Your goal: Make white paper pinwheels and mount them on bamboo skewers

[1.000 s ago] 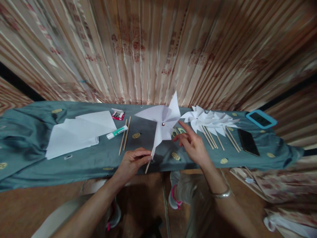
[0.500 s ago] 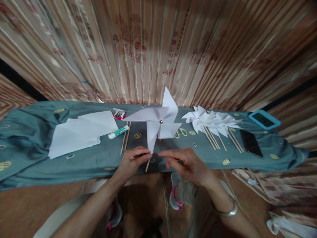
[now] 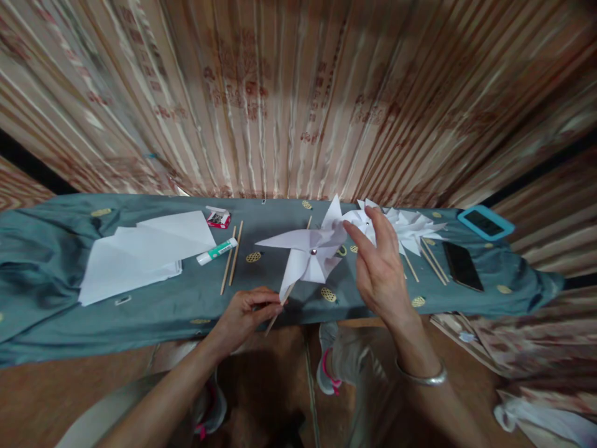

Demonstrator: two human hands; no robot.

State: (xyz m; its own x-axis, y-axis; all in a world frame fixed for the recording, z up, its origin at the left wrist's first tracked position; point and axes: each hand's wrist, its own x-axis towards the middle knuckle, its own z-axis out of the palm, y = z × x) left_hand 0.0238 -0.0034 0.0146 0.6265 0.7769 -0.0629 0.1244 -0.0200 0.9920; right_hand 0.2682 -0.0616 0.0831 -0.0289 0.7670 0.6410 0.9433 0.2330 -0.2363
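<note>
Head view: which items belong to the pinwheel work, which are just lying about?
Likely the job:
- pinwheel in the left hand
- other pinwheels
- white paper
- glue stick
- two loose sticks
- red box, contents unclear

Likely lying about:
- black phone
- blue-framed device

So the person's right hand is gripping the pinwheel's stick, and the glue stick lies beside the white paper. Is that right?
Not quite: the head view shows the left hand gripping the stick of the pinwheel. The glue stick does lie beside the white paper.
</note>
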